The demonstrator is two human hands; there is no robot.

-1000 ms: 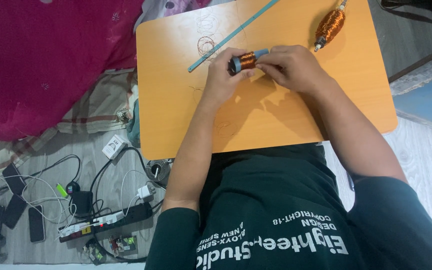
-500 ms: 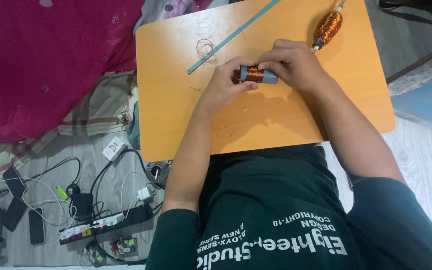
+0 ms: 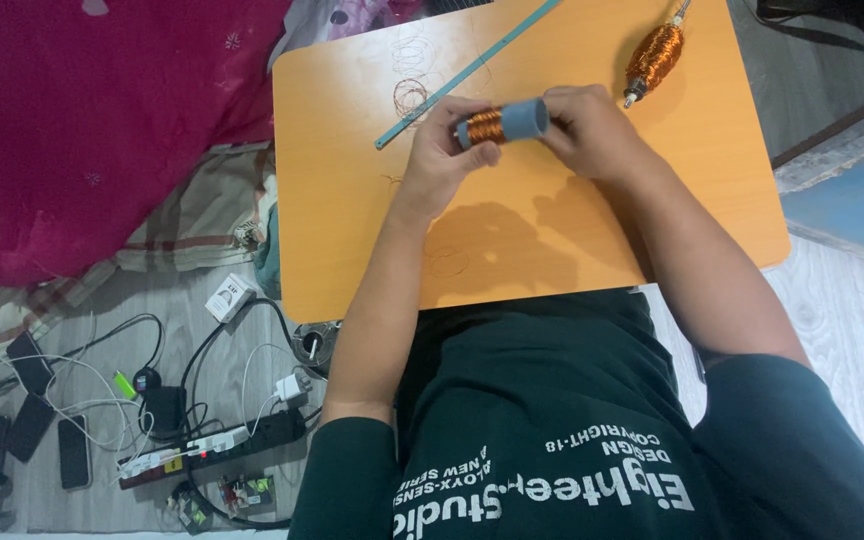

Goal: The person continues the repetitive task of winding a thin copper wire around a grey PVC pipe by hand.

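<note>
Both hands hold a short grey tube [image 3: 522, 119] wound partly with copper wire, above an orange table [image 3: 352, 220]. My left hand [image 3: 442, 150] grips the end carrying the copper winding [image 3: 485, 127]. My right hand [image 3: 592, 130] holds the bare grey end. The tube lies roughly level between the two hands. A second, fuller copper wire spool [image 3: 654, 57] lies on the table beyond my right hand. A long teal strip [image 3: 462, 75] lies diagonally on the table just past my left hand, with a small loose loop of copper wire [image 3: 410, 96] beside it.
A red cloth [image 3: 102, 120] covers the floor left of the table. Lower left, a power strip [image 3: 212, 445], chargers, cables and several phones [image 3: 27, 360] lie on the floor. A blue mat [image 3: 852, 210] is at the right.
The tube has been turned in my hands: the grey end now points toward my right hand and the copper winding toward my left. Both hands stayed above the table's far middle.
</note>
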